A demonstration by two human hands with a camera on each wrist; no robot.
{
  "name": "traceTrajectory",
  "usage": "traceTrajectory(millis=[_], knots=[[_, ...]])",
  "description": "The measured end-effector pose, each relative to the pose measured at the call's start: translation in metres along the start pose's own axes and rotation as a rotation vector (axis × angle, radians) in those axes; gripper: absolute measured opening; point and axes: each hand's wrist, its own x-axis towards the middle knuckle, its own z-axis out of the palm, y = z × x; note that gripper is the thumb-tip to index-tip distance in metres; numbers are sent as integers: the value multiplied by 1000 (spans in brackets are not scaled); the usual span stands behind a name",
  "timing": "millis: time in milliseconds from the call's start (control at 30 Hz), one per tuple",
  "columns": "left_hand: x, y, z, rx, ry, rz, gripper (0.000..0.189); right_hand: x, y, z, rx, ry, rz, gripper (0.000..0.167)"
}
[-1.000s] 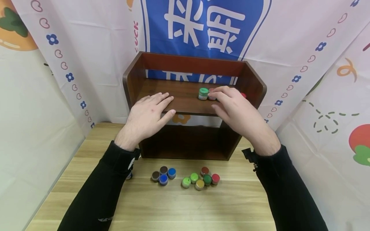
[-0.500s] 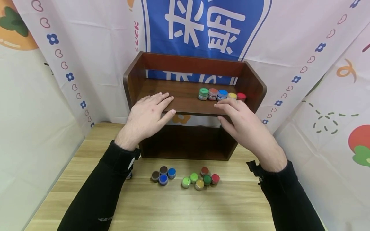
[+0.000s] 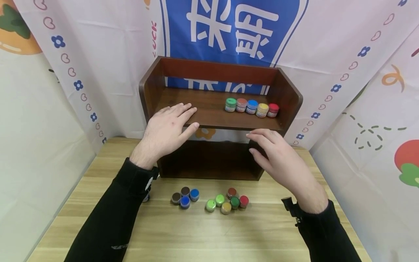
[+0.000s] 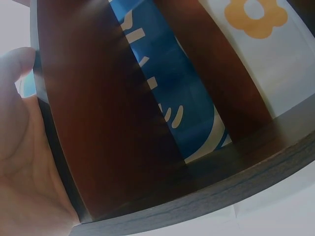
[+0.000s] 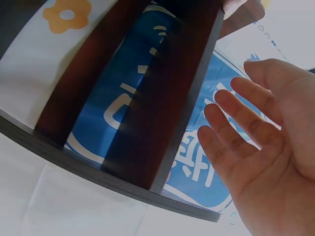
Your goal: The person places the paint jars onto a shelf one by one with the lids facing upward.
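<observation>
On the upper board of a dark wooden shelf [image 3: 209, 118], my left hand [image 3: 167, 131] lies flat with fingers spread at the left; the left wrist view shows its palm and thumb against the board's front edge [image 4: 56, 157]. My right hand [image 3: 281, 160] hovers before the shelf's right side, holding nothing, its fingers loosely bent in the right wrist view. Behind it on the board, small lidded paint jars stand in a row: a green jar [image 3: 230, 104], a reddish-brown jar [image 3: 241, 105], a blue jar [image 3: 252, 106], a yellow jar [image 3: 262, 110] and a red jar [image 3: 273, 110].
Before the shelf, two brown-lidded and two blue-lidded jars [image 3: 184, 202] cluster on the wooden table [image 3: 196, 236]. Right of them stand several green, yellow and red jars [image 3: 226, 208]. Another jar [image 3: 146, 198] is partly hidden by my left sleeve. Printed cloth [image 3: 114, 43] hangs behind the shelf.
My right hand has drawn back from the jar row, down and towards me, uncovering the blue, yellow and red jars. The left hand stays on the board.
</observation>
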Motion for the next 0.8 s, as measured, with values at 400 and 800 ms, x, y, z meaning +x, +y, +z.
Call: traceTrajectory(millis=[400,800], knots=[[0,0,-1,-5,-12,0,75,-27,-1,18,5,-83,85,47],[1,2,0,-7,-6,-2,75,-50,5,44,26,-199,144,45]])
